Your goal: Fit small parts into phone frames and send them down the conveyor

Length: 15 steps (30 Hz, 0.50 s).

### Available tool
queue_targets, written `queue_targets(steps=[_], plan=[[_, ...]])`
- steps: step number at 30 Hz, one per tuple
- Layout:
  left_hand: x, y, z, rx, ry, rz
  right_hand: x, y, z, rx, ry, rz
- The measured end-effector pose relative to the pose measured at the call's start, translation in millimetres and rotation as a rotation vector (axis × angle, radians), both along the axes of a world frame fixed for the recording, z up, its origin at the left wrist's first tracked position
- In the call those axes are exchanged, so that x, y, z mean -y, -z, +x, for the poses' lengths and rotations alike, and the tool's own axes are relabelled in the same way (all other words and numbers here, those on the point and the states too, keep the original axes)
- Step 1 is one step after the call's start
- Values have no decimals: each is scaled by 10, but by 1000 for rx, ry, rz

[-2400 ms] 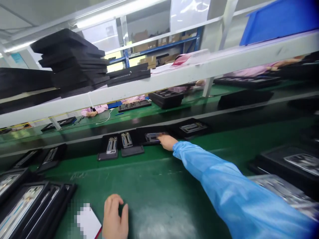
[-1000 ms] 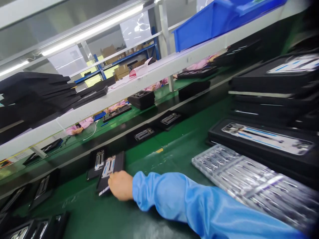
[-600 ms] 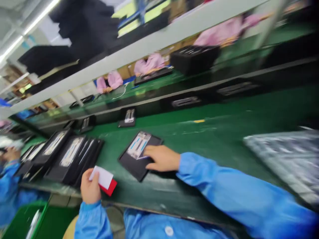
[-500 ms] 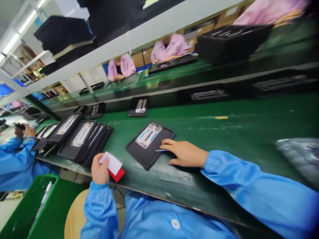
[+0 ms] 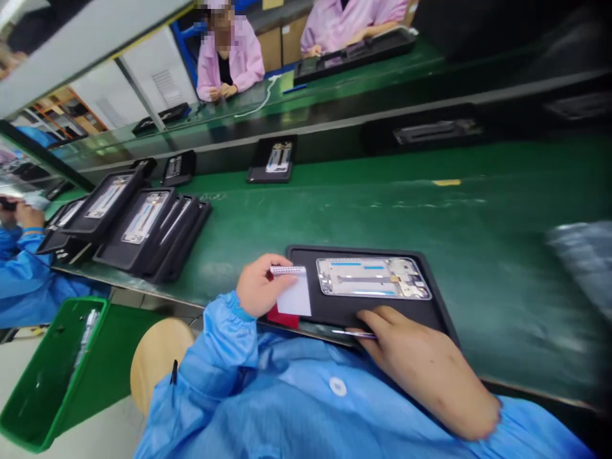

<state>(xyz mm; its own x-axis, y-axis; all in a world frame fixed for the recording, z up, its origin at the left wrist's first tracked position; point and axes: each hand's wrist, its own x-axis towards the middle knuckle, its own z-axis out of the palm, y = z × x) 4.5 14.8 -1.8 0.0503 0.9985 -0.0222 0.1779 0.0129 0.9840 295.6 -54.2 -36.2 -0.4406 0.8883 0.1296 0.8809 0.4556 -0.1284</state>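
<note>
Right hand has a thin pen-like stick pinched under the thumb, right at the near edge of a black tray. Left hand is pinching a little spiral notepad by the tray's left end. Phone frame lies flat in that tray. Way across, two folks in pink jackets.

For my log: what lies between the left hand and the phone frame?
Head view: the notepad in the left hand, then a narrow bare strip of tray up to the phone frame.
</note>
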Motion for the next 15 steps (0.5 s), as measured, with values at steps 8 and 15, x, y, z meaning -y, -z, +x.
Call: queue_targets(steps=[8,15], plan=[[-161,112,-228,-60,-85,-53,51,-88,-66,-58,44,-48],[-481,-75,-490,-494,-119,50,64,-487,514,-482,72,0]])
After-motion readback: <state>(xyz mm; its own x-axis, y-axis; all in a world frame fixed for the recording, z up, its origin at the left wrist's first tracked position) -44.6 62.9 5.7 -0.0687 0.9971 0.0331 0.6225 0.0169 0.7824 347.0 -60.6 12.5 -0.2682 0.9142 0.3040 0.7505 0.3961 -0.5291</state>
